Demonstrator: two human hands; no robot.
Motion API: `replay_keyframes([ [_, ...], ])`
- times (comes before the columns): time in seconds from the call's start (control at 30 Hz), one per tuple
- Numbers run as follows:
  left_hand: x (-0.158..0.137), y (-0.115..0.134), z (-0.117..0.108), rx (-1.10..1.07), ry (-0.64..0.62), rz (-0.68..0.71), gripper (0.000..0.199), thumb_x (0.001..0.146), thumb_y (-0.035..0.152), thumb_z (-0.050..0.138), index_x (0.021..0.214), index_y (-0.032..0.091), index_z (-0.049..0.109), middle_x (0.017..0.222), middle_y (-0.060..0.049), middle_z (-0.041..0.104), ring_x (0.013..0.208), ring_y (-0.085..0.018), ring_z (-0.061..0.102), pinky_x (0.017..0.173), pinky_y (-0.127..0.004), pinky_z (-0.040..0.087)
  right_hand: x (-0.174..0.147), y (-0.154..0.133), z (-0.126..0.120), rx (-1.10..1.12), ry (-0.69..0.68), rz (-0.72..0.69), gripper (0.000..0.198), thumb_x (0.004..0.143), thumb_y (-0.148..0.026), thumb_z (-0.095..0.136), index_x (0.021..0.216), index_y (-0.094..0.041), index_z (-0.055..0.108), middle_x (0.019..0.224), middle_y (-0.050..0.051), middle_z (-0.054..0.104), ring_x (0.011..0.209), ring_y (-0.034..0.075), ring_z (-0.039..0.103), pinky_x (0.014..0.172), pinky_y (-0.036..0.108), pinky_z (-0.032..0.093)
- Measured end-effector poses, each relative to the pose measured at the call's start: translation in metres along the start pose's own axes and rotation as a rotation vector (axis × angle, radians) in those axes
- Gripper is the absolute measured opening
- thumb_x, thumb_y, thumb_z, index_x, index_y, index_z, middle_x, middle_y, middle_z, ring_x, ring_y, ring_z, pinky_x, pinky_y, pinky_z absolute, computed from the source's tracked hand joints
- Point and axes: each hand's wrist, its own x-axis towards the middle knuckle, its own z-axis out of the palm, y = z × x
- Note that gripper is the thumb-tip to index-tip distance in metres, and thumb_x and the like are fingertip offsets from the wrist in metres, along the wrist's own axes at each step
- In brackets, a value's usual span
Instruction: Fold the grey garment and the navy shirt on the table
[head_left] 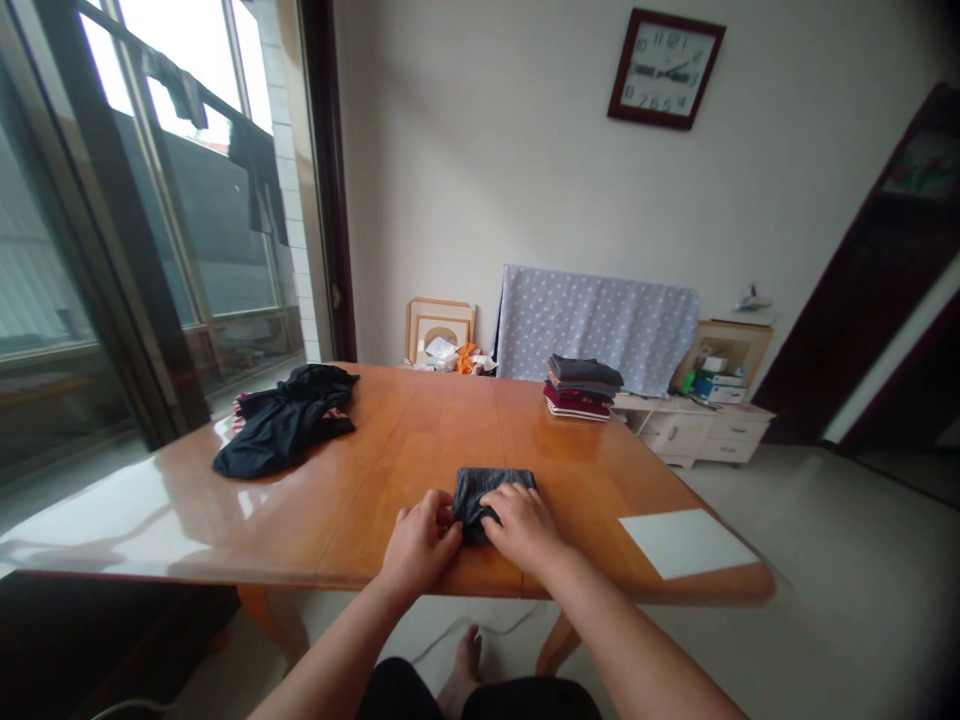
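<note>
A dark grey garment (495, 480), folded into a small rectangle, lies on the wooden table near its front edge. At its left edge is my left hand (424, 538), with thumb and fingers closed on the cloth. My right hand (525, 522) rests over its right part; its fingers curl onto the fabric, with some cloth between thumb and forefinger. The fingers partly hide the garment's front half, and what kind of clothing it is cannot be made out.
A stack of folded clothes (581, 388) sits at the table's back right. Crumpled black clothing (289, 420) lies at the left, over something red and white. A white sheet (686, 543) is at the right front corner of the table (420, 430). Behind stands a low cabinet (690, 435).
</note>
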Motion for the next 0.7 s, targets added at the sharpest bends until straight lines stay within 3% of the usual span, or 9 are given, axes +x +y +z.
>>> replay_keyframes([
  [0.13,-0.001,-0.001,-0.001,-0.039,-0.03,0.008,0.019,0.081,0.019,0.056,0.1,0.024,0.056,0.082,0.003,0.068,0.08,-0.016,0.065,0.079,-0.028,0.042,0.013,0.016,0.009,0.287,0.049,0.122,0.019,0.09,-0.028,0.051,0.091,-0.023,0.069,0.094,0.005,0.072,0.091,0.02,0.063,0.083,0.03,0.044],
  [0.27,0.004,-0.01,0.003,-0.145,-0.022,-0.087,0.02,0.083,0.019,0.053,0.102,0.025,0.058,0.082,0.003,0.069,0.078,-0.015,0.065,0.073,-0.026,0.043,0.016,0.027,0.014,0.597,0.095,0.24,0.023,0.09,-0.037,0.049,0.088,-0.021,0.065,0.087,0.003,0.071,0.082,0.02,0.063,0.074,0.029,0.046],
  [0.4,0.017,-0.014,0.004,-0.16,-0.036,-0.133,0.025,0.085,0.021,0.053,0.109,0.025,0.059,0.086,0.001,0.07,0.079,-0.015,0.065,0.071,-0.025,0.046,0.015,0.029,0.015,0.73,0.088,0.266,0.026,0.089,-0.041,0.05,0.089,-0.019,0.065,0.086,0.003,0.07,0.08,0.019,0.061,0.073,0.029,0.046],
  [0.57,0.041,-0.006,0.004,0.034,0.001,0.094,0.055,0.08,0.012,0.057,0.132,0.029,0.056,0.127,-0.005,0.062,0.112,-0.021,0.059,0.097,-0.033,0.045,0.015,0.026,0.013,0.631,0.071,0.231,0.027,0.09,-0.041,0.05,0.087,-0.019,0.066,0.084,0.003,0.07,0.081,0.02,0.062,0.075,0.03,0.047],
  [0.7,0.055,-0.003,0.007,0.118,-0.065,0.188,0.046,0.082,0.013,0.056,0.122,0.033,0.068,0.133,-0.005,0.059,0.118,-0.025,0.054,0.105,-0.038,0.04,0.008,0.012,0.006,0.313,0.087,0.09,0.028,0.089,-0.041,0.054,0.104,-0.022,0.068,0.104,0.007,0.071,0.1,0.025,0.062,0.09,0.038,0.045],
])
